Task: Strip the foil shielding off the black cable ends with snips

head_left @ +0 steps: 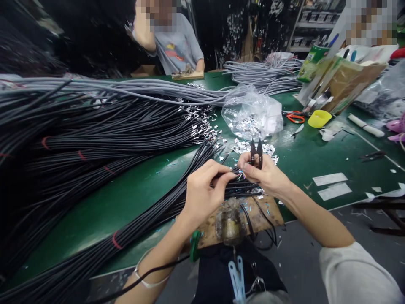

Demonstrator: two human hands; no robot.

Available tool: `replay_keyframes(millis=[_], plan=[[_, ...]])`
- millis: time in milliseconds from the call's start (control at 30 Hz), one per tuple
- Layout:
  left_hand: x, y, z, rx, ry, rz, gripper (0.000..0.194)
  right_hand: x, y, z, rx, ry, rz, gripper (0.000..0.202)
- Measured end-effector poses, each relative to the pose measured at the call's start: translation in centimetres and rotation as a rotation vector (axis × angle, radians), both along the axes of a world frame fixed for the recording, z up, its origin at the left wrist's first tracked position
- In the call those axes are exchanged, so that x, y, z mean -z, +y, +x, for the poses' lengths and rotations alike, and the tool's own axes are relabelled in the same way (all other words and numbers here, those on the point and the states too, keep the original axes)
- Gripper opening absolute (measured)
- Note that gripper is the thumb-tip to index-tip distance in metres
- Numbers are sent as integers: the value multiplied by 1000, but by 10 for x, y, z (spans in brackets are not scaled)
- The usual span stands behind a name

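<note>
Bench: green table (133,198) covered by long cable runs, with a second person seated at the far edge.
Black cables (95,139): thick bundles tied by red bands, fanned from the left toward the middle; likely heavy as a mass, limp singly.
Grey cables (126,86): laid behind the black ones, running on to a coil at the far right.
Plastic bag (253,112): clear, crumpled, holding small metal terminals, just beyond the hands.
Wooden block (240,219): at the near edge below the hands, with a worn metal fitting on it.
Left hand (202,194): fingers pinched together on the black cable end (234,174), gripping just behind the stripped tip.
Right hand (265,173): fingers closed around the thread snips (256,152), blades pointing up, fingertips also meeting the cable end.
Handling: the cable looks light, flexible and smooth-jacketed, its bared coloured cores fine and easily damaged; best held on the jacket close to the tip.
</note>
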State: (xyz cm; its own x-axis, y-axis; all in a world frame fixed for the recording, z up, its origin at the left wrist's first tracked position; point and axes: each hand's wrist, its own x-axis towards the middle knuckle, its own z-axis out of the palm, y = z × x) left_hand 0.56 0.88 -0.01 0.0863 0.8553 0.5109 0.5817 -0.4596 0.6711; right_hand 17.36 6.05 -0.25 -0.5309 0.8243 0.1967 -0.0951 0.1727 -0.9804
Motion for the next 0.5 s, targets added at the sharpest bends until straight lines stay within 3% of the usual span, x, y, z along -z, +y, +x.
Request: replay_keyframes(millis=[100,167,233,300,400,500], plan=[[0,4,-2,94,-100,-228,30,-1,-6,-2,3,-37,292,22],[-1,5,-3,175,-183,-400,40,-3,-10,-2,165,-146,572,13],[-2,6,-4,242,-275,-507,44,-4,-12,-4,353,-225,725,12],[-2,6,-5,305,-378,-559,46,-5,-13,-7,450,-215,719,14],[-1,8,-7,371,-522,-627,48,-4,-11,-10,393,-130,586,14],[1,9,-8,366,-590,-648,48,-3,-10,-8,337,-125,665,5]])
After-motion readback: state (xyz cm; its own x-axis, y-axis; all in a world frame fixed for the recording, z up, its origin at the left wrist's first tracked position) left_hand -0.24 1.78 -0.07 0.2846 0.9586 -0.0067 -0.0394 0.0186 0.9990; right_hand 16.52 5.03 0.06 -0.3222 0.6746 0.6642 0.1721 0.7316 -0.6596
